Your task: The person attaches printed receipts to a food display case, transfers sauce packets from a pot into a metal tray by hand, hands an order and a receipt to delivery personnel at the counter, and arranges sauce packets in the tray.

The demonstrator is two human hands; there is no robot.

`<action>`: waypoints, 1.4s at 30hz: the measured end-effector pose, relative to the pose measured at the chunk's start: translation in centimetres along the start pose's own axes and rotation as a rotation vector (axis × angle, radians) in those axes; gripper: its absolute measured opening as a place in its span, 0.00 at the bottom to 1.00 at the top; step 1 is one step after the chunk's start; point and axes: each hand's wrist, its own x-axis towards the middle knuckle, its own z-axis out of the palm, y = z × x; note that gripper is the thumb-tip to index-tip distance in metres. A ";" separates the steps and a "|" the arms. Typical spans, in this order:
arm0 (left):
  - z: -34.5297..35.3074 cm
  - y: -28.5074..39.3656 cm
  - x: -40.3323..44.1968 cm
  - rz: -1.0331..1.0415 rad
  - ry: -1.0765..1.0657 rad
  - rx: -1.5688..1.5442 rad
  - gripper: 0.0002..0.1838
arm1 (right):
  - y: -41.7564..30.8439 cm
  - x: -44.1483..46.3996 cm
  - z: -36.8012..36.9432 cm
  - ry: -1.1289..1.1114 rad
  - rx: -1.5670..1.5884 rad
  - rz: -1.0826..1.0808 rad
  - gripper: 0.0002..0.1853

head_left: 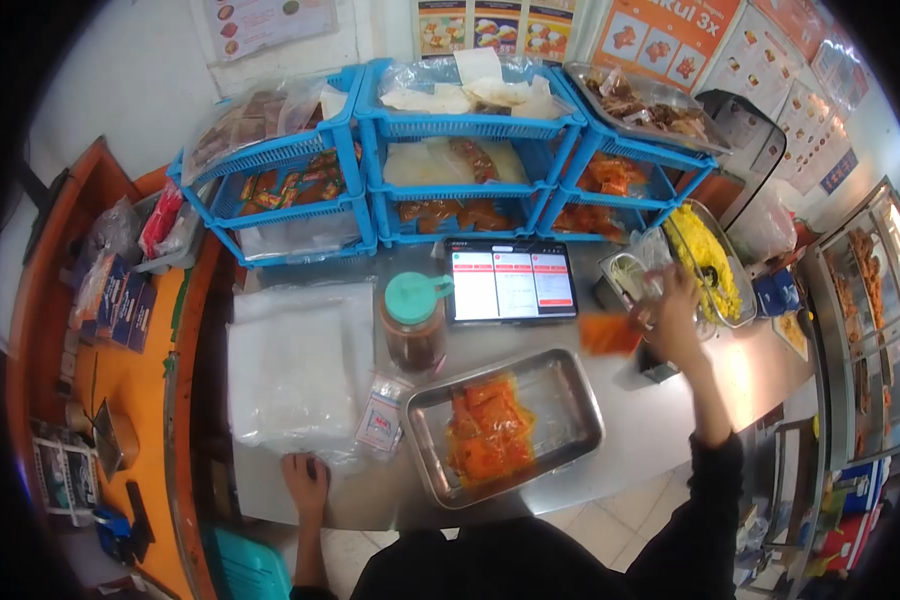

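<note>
My right hand (678, 318) is raised over the right side of the steel table, closed on an orange sachet (610, 333) smeared by motion. Close behind it are a small metal container (622, 275) and a tray of yellow food (705, 262). My left hand (305, 482) rests at the table's front edge with fingers curled; a small dark thing shows at them, too small to name. Between my hands, a steel tray (570, 440) holds several similar orange sachets (488, 428), piled on its left side.
A tablet (510, 283) stands behind the tray, beside a jar with a green lid (415, 325). Clear plastic bags (295, 370) lie at left, near a small printed packet (380, 412). Blue stacked racks (460, 125) line the back. A glass display case (865, 320) is at right.
</note>
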 end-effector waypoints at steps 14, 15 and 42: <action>-0.1 0.4 0.1 -0.011 -0.003 0.064 0.06 | -3.2 -0.9 10.9 -0.295 -0.008 -0.259 0.18; -0.1 0.4 0.2 -0.004 -0.006 0.043 0.07 | -4.8 -3.2 11.8 -0.468 0.120 -0.287 0.20; -0.1 0.6 0.2 0.025 0.062 0.022 0.06 | 8.2 6.4 3.7 -0.036 0.425 0.056 0.10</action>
